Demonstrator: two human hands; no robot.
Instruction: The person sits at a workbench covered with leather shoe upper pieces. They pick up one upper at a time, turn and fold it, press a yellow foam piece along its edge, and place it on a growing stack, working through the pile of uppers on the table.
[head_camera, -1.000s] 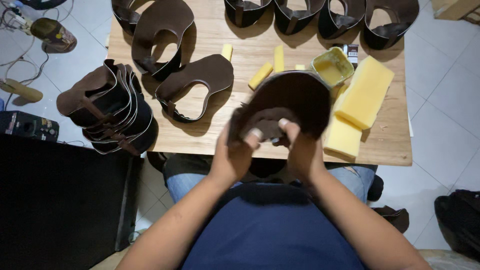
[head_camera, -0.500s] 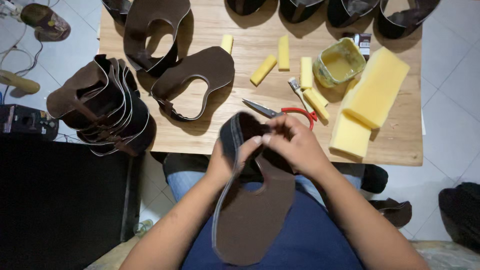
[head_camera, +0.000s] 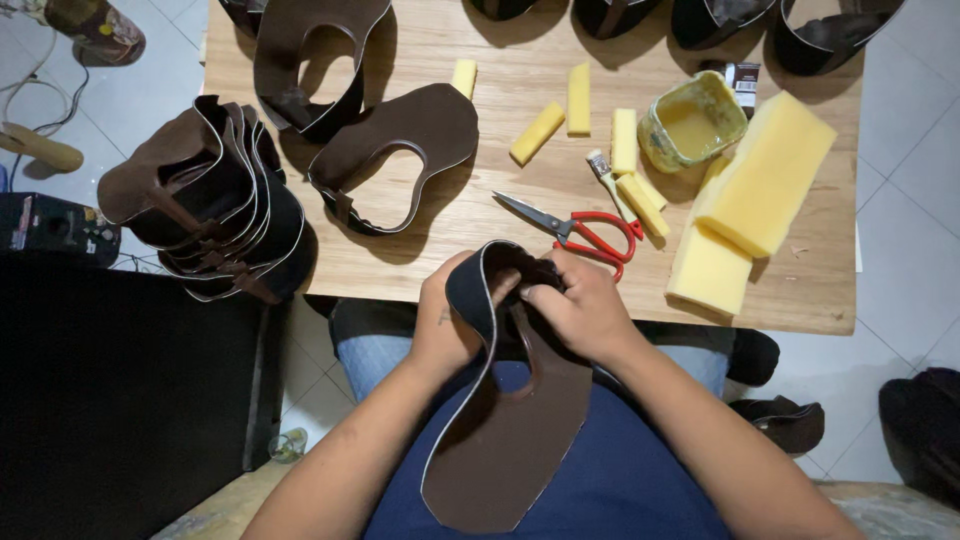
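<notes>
Leather piece (head_camera: 510, 430) lowered lapward, glue-filled jar (head_camera: 692, 122)

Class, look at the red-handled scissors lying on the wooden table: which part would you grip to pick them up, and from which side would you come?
Grip the red handle loops of the scissors, coming from the right hand side at the table's near edge. The scissors lie flat with the blades closed and pointing left, and the loops sit just beyond that hand, so the fingers meet the loops, not the tips. A yellow foam strip crowds the loops' far side.
</notes>
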